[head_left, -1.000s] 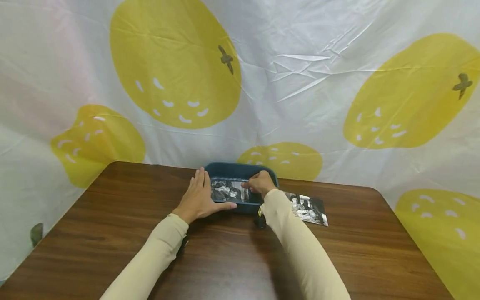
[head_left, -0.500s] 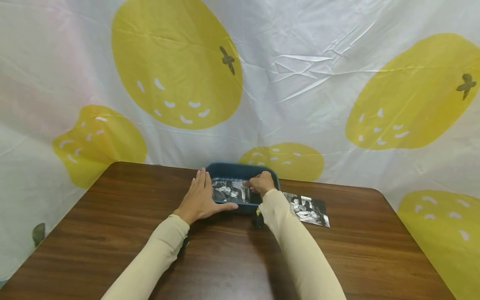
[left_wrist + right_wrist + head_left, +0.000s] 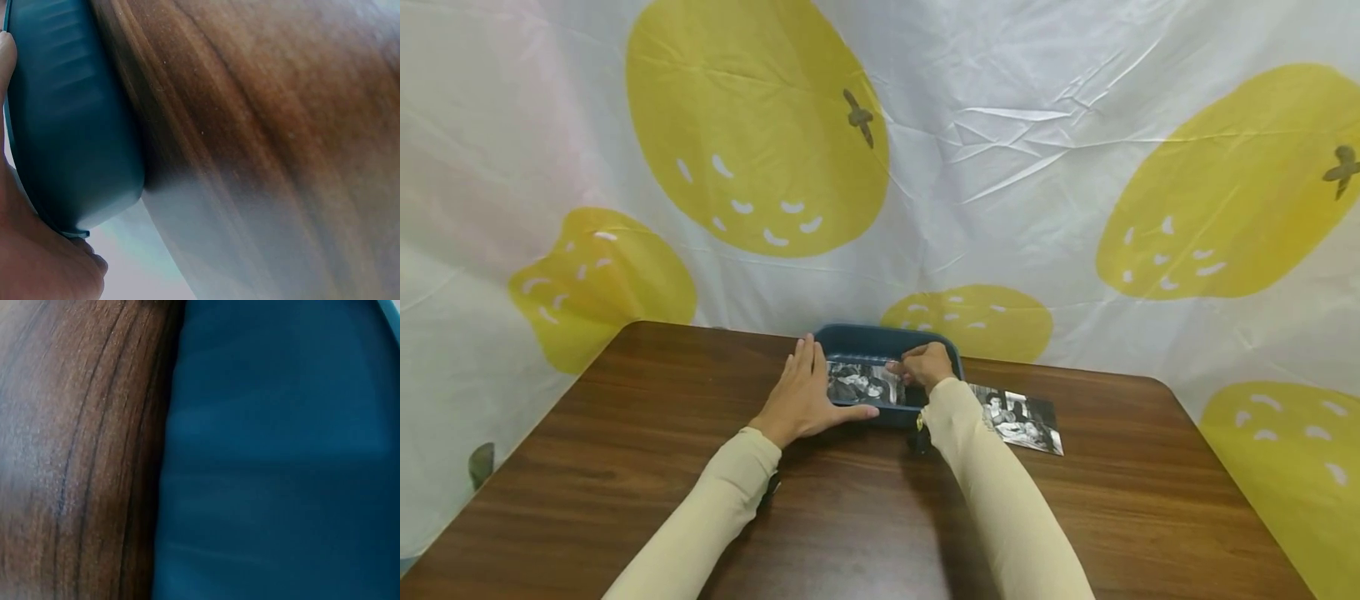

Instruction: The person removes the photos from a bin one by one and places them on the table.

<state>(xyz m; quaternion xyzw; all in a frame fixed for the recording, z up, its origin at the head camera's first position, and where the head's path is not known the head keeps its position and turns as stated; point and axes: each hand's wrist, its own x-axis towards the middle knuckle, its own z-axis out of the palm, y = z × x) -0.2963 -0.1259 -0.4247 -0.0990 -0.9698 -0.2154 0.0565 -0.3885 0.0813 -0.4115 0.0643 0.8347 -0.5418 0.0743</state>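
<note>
A dark blue plastic bin [image 3: 868, 340] stands near the table's back edge, with a black-and-white photo [image 3: 861, 385] lying inside it. My left hand [image 3: 797, 396] rests against the bin's left end, fingers straight and thumb stretched along the front rim. In the left wrist view, part of that hand [image 3: 47, 265] lies round the rim of the blue bin [image 3: 72, 119]. My right hand [image 3: 927, 365] reaches into the right half and pinches the photo's right edge; its fingertips are partly hidden. The right wrist view shows only the bin's outer wall [image 3: 275, 456] and wood.
A second black-and-white photo [image 3: 1026, 423] lies on the brown wooden table [image 3: 647, 467] right of the bin, partly covered by the right sleeve [image 3: 992, 475]. Behind the table hangs a white cloth [image 3: 1000, 183] printed with yellow fruit.
The head view has shifted slightly, so everything appears a little further right. Both hands keep their places at the bin, and the photo inside has barely moved.
</note>
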